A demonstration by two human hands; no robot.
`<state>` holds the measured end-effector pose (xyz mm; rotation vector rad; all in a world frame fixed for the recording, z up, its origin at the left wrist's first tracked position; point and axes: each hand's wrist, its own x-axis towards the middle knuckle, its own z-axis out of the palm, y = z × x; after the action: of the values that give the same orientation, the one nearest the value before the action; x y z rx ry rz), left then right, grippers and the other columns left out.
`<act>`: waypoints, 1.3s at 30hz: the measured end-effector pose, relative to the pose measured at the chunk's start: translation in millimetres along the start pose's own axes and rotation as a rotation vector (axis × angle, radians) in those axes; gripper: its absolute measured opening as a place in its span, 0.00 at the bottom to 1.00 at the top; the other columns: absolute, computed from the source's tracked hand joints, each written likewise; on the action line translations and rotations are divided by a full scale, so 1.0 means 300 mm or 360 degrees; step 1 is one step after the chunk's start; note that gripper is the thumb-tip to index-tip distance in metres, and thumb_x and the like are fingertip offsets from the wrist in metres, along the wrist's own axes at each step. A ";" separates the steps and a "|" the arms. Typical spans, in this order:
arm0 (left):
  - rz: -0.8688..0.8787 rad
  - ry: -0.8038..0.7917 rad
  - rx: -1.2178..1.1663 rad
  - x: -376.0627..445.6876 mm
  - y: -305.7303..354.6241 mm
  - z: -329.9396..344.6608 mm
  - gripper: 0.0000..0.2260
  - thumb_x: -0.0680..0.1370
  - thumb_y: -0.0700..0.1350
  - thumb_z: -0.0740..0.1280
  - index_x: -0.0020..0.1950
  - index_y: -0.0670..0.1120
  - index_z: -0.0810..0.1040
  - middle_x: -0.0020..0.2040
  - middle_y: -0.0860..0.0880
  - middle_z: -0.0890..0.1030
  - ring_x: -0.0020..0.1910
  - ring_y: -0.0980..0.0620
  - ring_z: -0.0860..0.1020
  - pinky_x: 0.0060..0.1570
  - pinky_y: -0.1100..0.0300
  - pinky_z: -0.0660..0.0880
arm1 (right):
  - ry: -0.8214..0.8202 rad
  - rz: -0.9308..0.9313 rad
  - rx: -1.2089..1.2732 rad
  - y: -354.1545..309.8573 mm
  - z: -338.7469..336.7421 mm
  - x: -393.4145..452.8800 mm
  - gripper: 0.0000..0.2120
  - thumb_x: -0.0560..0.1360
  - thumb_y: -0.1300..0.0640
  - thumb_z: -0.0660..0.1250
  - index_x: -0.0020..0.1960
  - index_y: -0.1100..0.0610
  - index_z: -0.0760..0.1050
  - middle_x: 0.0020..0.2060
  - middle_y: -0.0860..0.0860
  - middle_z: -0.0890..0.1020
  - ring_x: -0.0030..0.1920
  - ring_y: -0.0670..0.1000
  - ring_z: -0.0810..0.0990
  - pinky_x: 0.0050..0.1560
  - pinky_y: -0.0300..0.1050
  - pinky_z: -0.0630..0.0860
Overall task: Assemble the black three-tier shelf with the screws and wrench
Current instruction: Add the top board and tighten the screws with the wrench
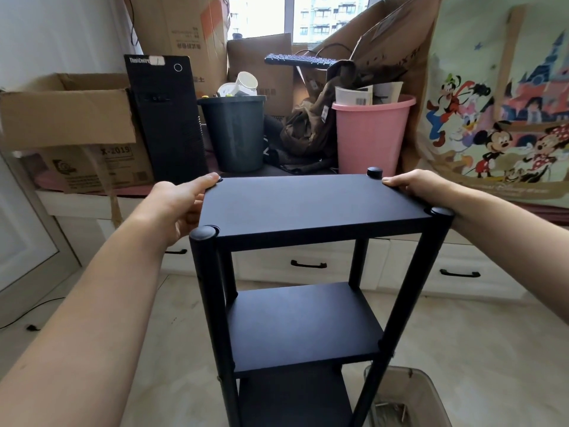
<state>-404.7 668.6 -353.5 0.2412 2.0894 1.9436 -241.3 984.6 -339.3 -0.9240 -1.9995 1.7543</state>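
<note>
The black three-tier shelf [311,211] stands upright on the pale floor [462,334] right in front of the person, its three boards stacked one above another between four round posts. The left hand [181,204] grips the left end of the top board, thumb lying along the upper surface up to the far left corner, the other fingers curled underneath. The right hand [412,184] holds the right end near the far corner, fingers bent over the edge beside the capped post there. Down by the shelf's near right post sits a clear plastic bin [406,396] with some metal parts in it, too blurred to tell apart. Behind the shelf runs a low window ledge [77,195] over white drawers with black handles, crowded with cardboard boxes [67,115], a black computer tower [167,118], a dark grey bucket [237,134], a pink bucket [369,137] and a cartoon-printed bag [498,103].
</note>
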 end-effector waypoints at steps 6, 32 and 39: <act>-0.0040 -0.0074 0.0095 -0.007 -0.007 -0.005 0.17 0.78 0.56 0.70 0.45 0.42 0.79 0.25 0.50 0.81 0.22 0.55 0.79 0.19 0.65 0.72 | -0.0029 -0.0012 -0.0006 -0.008 0.008 -0.014 0.07 0.81 0.61 0.62 0.57 0.60 0.75 0.24 0.46 0.81 0.23 0.42 0.79 0.31 0.31 0.74; -0.0289 -0.0483 -0.0278 -0.068 -0.052 -0.040 0.14 0.77 0.52 0.71 0.52 0.42 0.83 0.42 0.47 0.86 0.34 0.50 0.85 0.32 0.58 0.82 | -0.0020 -0.0042 -0.0020 -0.013 0.003 -0.007 0.15 0.80 0.61 0.62 0.66 0.64 0.75 0.41 0.50 0.79 0.31 0.44 0.80 0.36 0.32 0.74; -0.0095 -0.0211 -0.0346 -0.087 -0.072 0.010 0.10 0.79 0.48 0.70 0.47 0.41 0.80 0.32 0.49 0.84 0.27 0.53 0.83 0.24 0.63 0.76 | 0.0000 -0.0034 -0.0005 0.009 0.007 0.001 0.16 0.80 0.61 0.62 0.66 0.66 0.74 0.39 0.51 0.78 0.30 0.44 0.79 0.33 0.32 0.74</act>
<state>-377.6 661.6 -372.8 0.2514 1.7670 2.0393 -242.1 983.3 -342.4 -0.9001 -2.0055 1.7401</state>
